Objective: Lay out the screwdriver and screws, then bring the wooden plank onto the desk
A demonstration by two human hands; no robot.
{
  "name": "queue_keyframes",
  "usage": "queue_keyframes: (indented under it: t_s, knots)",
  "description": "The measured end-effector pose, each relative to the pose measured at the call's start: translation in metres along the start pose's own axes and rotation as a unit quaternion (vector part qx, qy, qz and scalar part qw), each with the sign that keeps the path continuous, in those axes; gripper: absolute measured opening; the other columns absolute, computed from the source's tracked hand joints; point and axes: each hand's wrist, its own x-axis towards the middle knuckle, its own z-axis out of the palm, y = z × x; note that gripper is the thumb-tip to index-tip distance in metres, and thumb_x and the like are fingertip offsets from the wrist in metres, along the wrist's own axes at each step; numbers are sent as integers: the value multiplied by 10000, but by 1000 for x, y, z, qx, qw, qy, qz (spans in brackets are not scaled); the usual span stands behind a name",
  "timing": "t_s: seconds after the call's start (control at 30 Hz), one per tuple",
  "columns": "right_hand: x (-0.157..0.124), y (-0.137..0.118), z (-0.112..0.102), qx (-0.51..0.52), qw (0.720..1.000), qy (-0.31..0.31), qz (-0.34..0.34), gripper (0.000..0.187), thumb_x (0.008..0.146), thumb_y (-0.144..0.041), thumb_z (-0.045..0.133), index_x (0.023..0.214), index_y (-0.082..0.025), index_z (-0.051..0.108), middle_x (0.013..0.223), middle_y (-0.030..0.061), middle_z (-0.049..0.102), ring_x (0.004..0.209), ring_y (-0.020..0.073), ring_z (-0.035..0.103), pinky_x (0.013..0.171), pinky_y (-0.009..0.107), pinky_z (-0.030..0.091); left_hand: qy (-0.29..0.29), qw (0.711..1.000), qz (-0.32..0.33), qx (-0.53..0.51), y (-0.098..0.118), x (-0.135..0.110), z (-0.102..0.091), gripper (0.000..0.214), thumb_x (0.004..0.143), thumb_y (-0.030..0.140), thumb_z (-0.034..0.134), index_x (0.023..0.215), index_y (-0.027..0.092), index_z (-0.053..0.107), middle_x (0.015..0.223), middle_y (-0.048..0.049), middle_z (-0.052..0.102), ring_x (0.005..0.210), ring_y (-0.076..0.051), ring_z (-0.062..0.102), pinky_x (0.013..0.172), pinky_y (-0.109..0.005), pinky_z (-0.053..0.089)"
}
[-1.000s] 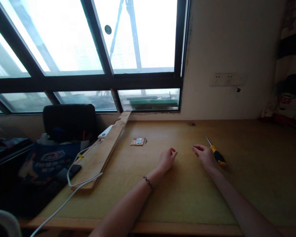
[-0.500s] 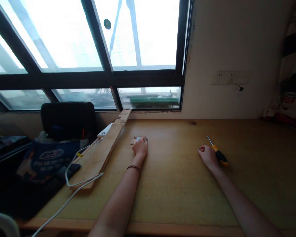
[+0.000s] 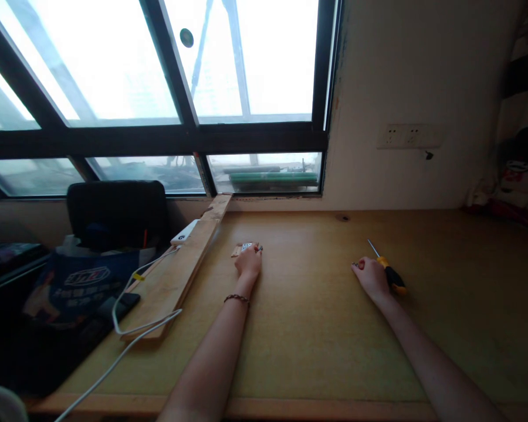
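Observation:
My left hand (image 3: 248,262) reaches forward over the wooden desk (image 3: 317,328) and its fingers close on a small wooden piece with a metal hinge (image 3: 245,248). My right hand (image 3: 370,276) rests on the desk to the right, fingers curled in a pinch on something small I cannot make out. A screwdriver with a yellow and black handle (image 3: 388,271) lies just right of that hand, touching or nearly touching it.
A long wooden plank (image 3: 180,269) lies along the desk's left side with a white power bank (image 3: 185,232) and a white cable (image 3: 127,328) on it. A black chair (image 3: 117,214) and a blue bag (image 3: 85,281) stand left of the desk. A wall socket (image 3: 407,136) is above.
My left hand moved from the middle of the desk forward and left onto the hinged wooden piece. My right hand shifted slightly and stays beside the screwdriver.

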Motion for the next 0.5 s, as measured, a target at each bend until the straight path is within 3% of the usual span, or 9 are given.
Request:
queue_keyframes:
  t_s: [0.2, 0.5]
  knots:
    - [-6, -8, -9, -60, 998, 1, 4, 80, 732, -192, 506, 766, -131, 547, 720, 91, 616, 692, 186, 577, 571, 247, 351, -8, 1000, -8, 5, 3, 0, 0, 305, 791, 357, 409, 924, 222, 648, 906, -99, 654, 851, -256, 593, 678, -344, 437]
    - [-7, -9, -17, -106, 994, 12, 39, 156, 792, -190, 461, 916, -100, 491, 786, 127, 614, 709, 209, 606, 518, 254, 342, -17, 1000, 2, 16, 7, -4, -2, 302, 783, 344, 416, 922, 194, 639, 899, -112, 654, 849, -254, 596, 683, -343, 444]
